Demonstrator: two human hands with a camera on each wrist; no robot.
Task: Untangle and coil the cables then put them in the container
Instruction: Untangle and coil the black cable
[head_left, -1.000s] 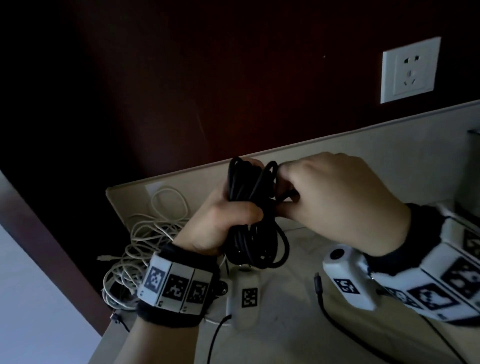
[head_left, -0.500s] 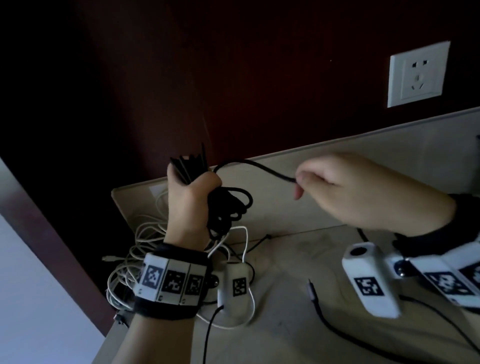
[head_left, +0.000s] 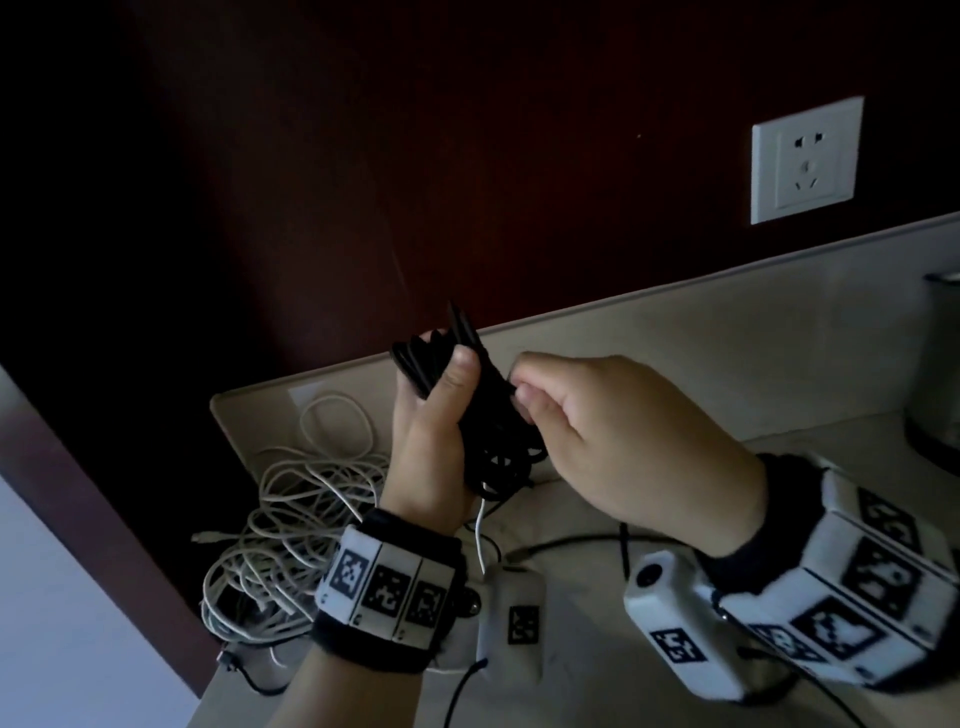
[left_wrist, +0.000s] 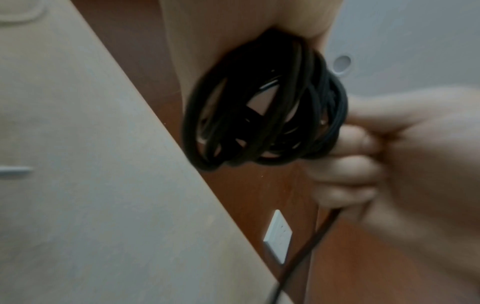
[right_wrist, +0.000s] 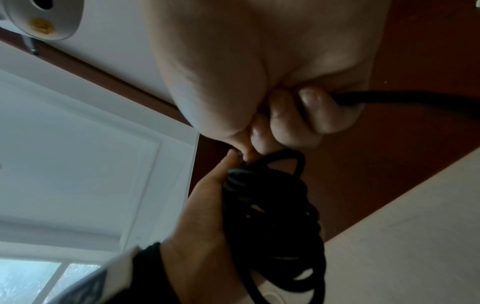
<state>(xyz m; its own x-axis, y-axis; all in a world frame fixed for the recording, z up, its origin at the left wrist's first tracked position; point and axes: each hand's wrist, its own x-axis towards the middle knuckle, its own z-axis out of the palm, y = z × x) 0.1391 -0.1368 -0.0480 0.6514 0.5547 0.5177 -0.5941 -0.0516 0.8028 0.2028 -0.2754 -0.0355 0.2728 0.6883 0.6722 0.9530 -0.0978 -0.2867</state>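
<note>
Left hand (head_left: 434, 436): we see it gripping the black cable (head_left: 488, 415) coil, held above the counter (head_left: 727, 364).
Right hand (head_left: 628, 441): fingers pinch a strand of that cable beside the coil.
White cables (head_left: 291, 509): tangled on the counter's left end.
Writing: we read none; wristbands carry only square black-and-white markers (head_left: 387, 590).

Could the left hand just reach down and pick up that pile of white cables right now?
Probably not yet. The left hand is full, gripping the black cable bundle, which the right hand pinches too. The white cables lie uncovered just beside it, so only the grip hinders.
</note>
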